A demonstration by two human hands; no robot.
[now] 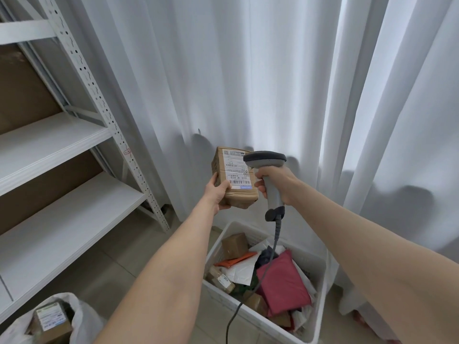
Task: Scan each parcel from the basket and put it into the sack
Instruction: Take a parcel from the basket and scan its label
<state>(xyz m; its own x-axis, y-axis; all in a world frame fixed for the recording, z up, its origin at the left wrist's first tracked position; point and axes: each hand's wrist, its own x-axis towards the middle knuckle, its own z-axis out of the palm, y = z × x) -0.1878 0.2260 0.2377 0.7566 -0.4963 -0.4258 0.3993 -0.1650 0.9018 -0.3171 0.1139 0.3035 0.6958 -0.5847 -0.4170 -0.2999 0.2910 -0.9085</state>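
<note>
**One parcel raised, label turned to the scanner**

Above the basket (258, 321), the left grip (218, 194) clasps a brown parcel (236, 180) from beneath, long axis pointing away from the person, label upward. The right grip (275, 184) is clenched round the scanner (264, 158), whose head sits just right of the label. The sack (84, 316) lies well left of the basket, on the left grip's side.

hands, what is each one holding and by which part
The left hand holds the cardboard parcel by its lower left corner, label towards the camera. The right hand grips the scanner by its handle.
</note>
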